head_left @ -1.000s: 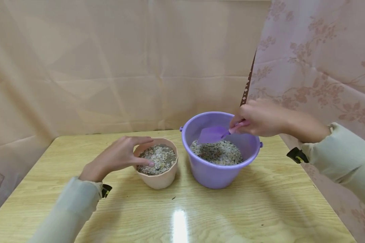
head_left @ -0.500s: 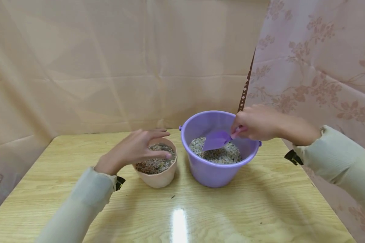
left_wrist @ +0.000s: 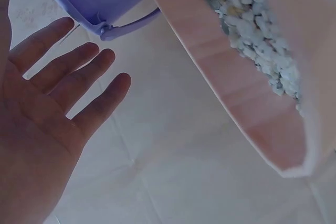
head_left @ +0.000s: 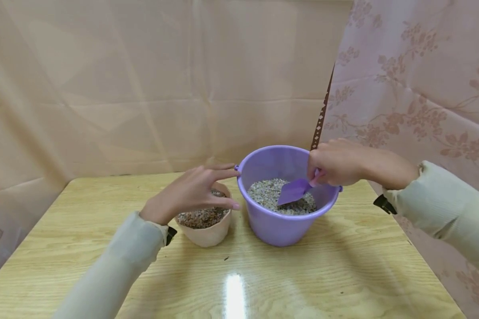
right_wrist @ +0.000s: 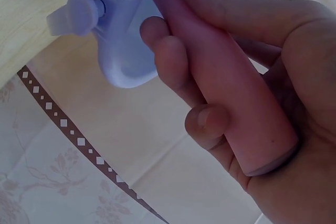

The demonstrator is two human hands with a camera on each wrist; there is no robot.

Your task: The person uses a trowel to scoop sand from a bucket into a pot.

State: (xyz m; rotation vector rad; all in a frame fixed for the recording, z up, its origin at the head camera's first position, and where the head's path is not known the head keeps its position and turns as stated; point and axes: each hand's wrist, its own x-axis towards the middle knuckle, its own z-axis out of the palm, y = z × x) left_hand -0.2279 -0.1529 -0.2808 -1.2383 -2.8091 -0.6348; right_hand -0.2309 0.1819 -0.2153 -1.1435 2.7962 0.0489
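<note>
One scoop, purple blade on pink grip, has dropped lower in the purple bucket and shifted toward the bucket's right wall over the last second. Reading: blade now working at the gravel rather than hanging above it, so likely a scooping stroke, load not yet lifted.

Right hand, at the bucket's right rim, grasps the pink grip, fingers and thumb curled round it. Left hand has come across toward the bucket, fingers spread, grasping nothing; it hovers over the pale pot, which stands just left of the bucket on the bench.

Hard to make out: whether the left fingertips touch the bucket's left rim (they overlap it from above; the left wrist view doesn't settle it). Left hand hides part of the pot's rim and contents. Blade's underside unseen, so no telling how much it carries, nor whether its tip is buried. Right wrist view shows the grip well, but its upper end runs out of frame.
</note>
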